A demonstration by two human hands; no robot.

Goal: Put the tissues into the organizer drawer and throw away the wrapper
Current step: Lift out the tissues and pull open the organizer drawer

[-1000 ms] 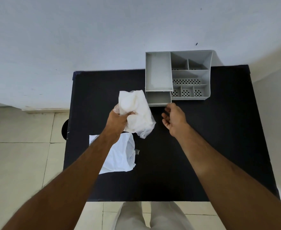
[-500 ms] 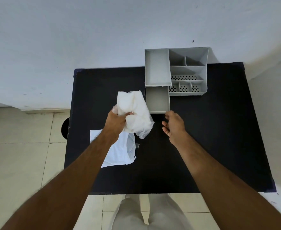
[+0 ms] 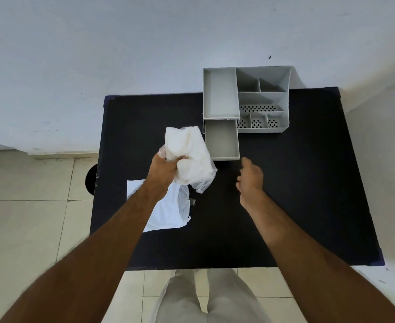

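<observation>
Black tabletop [image 3: 285, 194]: left hand [image 3: 162, 173] is clenching the soft, light wad of white tissues in crinkly clear wrapper [image 3: 189, 157] beside the pulled-out grey plastic organizer drawer [image 3: 222, 142], right hand [image 3: 250, 178] loosely curled, empty; probably squashy, slippery film, so grip mid-bundle.

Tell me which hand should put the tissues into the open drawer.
Left. The left hand already grips the tissues, right beside the pulled-out, empty drawer. The right hand holds nothing and hovers just in front of the drawer, better kept free to pull off the wrapper.
</observation>
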